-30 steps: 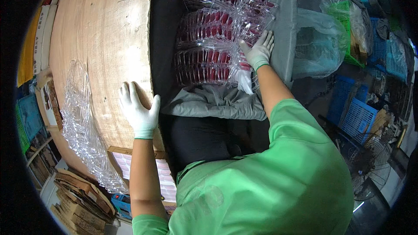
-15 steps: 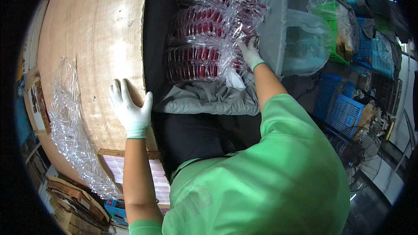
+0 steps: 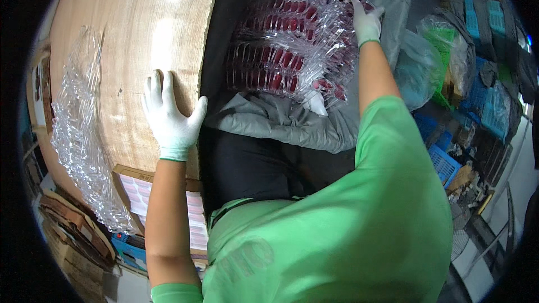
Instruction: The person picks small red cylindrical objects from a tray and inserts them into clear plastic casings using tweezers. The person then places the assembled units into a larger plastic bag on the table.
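Observation:
My left hand (image 3: 171, 112), in a white glove, lies flat with spread fingers on the wooden tabletop (image 3: 135, 39), close to its right edge. Rows of clear plastic packs (image 3: 275, 56) with dark red pieces inside fill a container lined with grey cloth (image 3: 264, 120). Over the far right part of these packs reaches my gloved right hand (image 3: 368, 24). Its fingers are apart at the packs' edge beside the cloth, and no held thing shows in them. A white scrap (image 3: 316, 102) lies at the near end of the rows.
A long nested stack of clear plastic shells (image 3: 84, 134) lies on the table's left. A cardboard box (image 3: 126, 188) with pink-and-white sheets is by my left forearm. To the right stand a bluish plastic bag (image 3: 418, 70), a green crate (image 3: 441, 59) and blue baskets (image 3: 443, 163).
My right hand has moved farther away along the right side of the packs. My left hand stays flat on the tabletop. The whole view has shifted.

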Available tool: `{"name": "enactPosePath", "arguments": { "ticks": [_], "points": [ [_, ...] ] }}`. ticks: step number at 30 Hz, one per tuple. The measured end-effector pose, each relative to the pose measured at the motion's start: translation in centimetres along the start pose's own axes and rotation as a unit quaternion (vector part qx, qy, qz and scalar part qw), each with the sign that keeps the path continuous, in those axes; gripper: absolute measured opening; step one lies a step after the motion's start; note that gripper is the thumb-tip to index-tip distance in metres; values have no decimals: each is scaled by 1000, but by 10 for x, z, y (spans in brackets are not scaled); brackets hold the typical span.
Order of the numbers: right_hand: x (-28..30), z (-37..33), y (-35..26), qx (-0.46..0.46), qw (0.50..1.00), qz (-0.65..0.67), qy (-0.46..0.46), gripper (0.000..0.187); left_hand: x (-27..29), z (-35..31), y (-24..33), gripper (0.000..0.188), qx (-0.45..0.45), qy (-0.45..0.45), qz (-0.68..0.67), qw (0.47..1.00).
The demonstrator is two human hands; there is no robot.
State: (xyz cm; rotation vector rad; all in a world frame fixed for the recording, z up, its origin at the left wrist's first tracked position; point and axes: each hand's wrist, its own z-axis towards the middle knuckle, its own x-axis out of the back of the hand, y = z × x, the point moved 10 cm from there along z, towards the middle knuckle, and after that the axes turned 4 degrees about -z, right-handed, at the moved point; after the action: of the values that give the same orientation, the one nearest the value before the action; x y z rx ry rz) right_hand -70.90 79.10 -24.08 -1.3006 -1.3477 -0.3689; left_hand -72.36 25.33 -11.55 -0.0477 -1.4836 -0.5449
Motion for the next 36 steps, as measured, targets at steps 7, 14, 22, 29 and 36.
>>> {"name": "enactPosePath", "arguments": {
  "ticks": [7,14,22,29,36],
  "points": [
    [-83,24,-45,167,938,-303,-8,126,-1,-2,-4,84,-1,0,11,1000],
    [-27,-33,-39,218,946,-234,45,111,1,0,0,83,-4,7,10,1000],
    [-43,-202,76,-16,971,-195,-138,146,5,-7,-5,83,20,32,-1,999],
    [-119,-150,118,-17,966,-229,-118,152,35,-80,20,73,78,-149,-109,980],
    [-132,-113,154,-19,981,20,-193,103,146,-299,-6,39,144,63,-242,957]
  ]
}}
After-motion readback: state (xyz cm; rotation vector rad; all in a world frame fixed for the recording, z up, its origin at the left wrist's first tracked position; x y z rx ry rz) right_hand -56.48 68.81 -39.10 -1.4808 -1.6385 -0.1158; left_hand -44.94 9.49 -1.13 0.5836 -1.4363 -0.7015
